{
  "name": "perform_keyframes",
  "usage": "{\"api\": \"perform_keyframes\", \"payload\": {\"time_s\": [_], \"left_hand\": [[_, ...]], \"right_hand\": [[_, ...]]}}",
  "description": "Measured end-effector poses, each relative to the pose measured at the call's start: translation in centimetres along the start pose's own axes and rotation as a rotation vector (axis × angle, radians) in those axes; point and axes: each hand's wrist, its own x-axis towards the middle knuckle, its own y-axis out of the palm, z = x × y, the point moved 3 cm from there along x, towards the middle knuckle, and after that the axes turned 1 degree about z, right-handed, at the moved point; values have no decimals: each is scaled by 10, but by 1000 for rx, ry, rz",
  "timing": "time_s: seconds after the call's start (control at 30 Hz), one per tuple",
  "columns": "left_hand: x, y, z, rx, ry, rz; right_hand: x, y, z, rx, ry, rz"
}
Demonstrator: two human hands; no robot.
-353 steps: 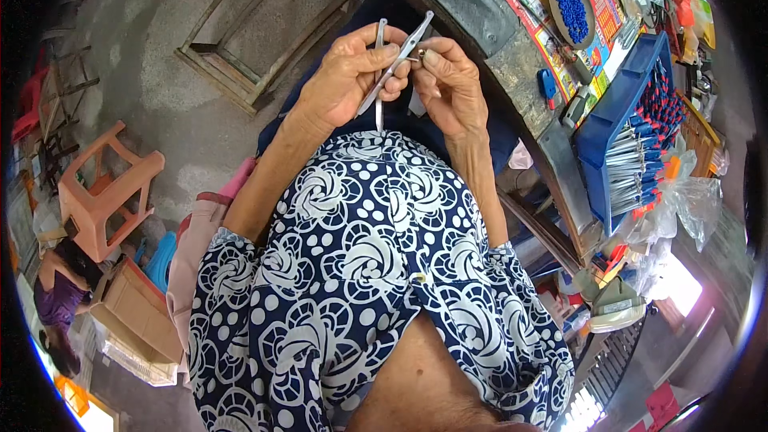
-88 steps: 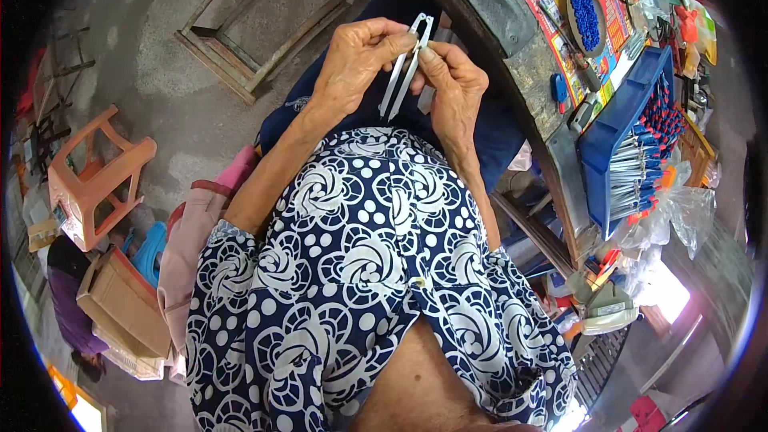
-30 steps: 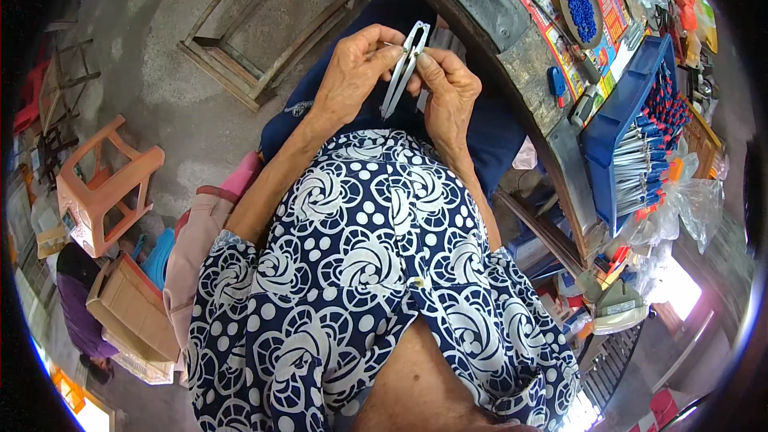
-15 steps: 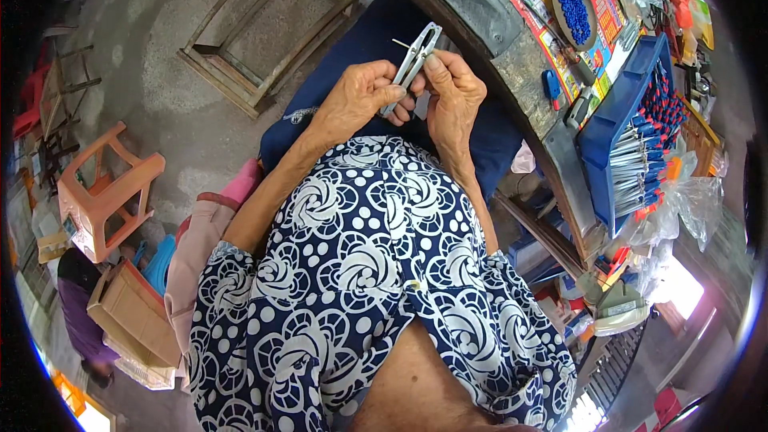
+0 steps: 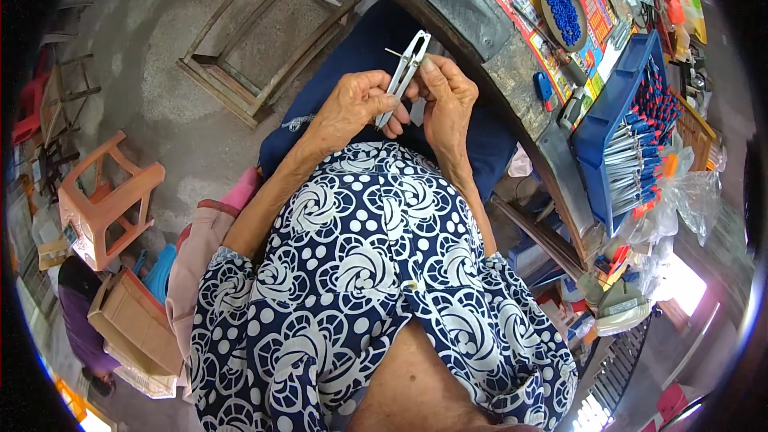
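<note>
A slim silver metal tool with two long, nearly parallel legs is held slanted above my lap, its far end up and to the right. A thin pin juts from its left side. My left hand pinches its lower part between thumb and fingers. My right hand has its thumb and fingers closed at the tool's right side, near the pin. Whether a small part sits between those right fingertips is hidden. Below them shows a small grey patch that I cannot make out.
At the right, the workbench carries a dish of small blue pieces, a blue-handled cutter and a blue tray of silver rods with blue and red ends. A wooden frame and an orange stool stand at the left.
Both hands and the metal tool have shifted slightly left, and the tool's far end sits a little lower. The right thumb remains beside the tool.
</note>
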Motion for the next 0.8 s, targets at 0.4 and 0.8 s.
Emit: {"api": "perform_keyframes", "payload": {"time_s": [0.4,0.8], "left_hand": [[-6,0,0,56,0,32],[-4,-9,6,48,-101,155]], "right_hand": [[3,-9,3,-52,15,-78],[13,-13,-8,-75,-46,-101]]}}
